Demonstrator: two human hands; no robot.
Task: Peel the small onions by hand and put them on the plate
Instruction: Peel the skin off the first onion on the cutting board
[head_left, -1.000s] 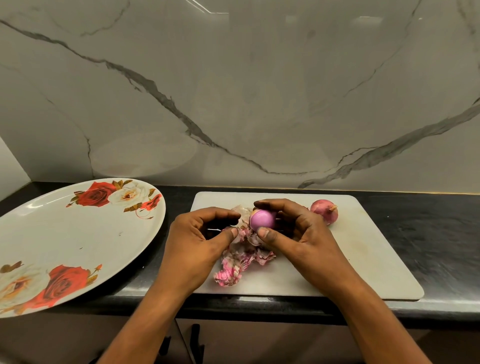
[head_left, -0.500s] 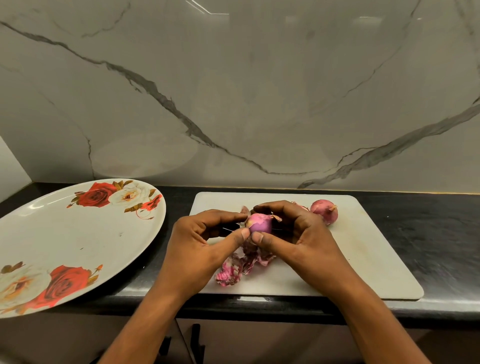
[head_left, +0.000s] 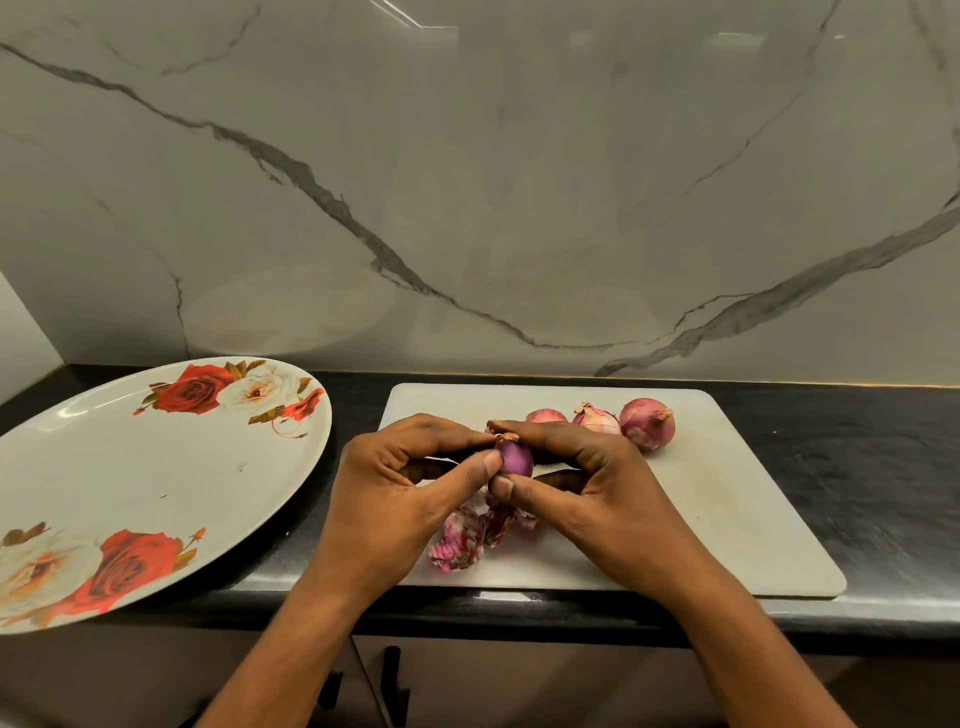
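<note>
A small purple onion (head_left: 515, 458), mostly bare of skin, is held over the white cutting board (head_left: 727, 519). My right hand (head_left: 597, 499) grips it between thumb and fingers. My left hand (head_left: 400, 493) pinches it from the left, thumb on its side and forefinger at its dry top. Three unpeeled pink onions (head_left: 647, 423) lie in a row at the board's back, partly hidden by my fingers. The large white plate (head_left: 130, 483) with rose prints sits to the left with no onions on it.
A heap of pink onion skins (head_left: 467, 535) lies on the board under my hands. The board rests on a black counter (head_left: 857, 457) against a marble wall. The plate overhangs the counter's front edge. Cabinet handles show below.
My hands have shifted slightly toward me, uncovering two more unpeeled onions behind them. The held onion has been turned in my fingers and my left thumb has closed onto its side.
</note>
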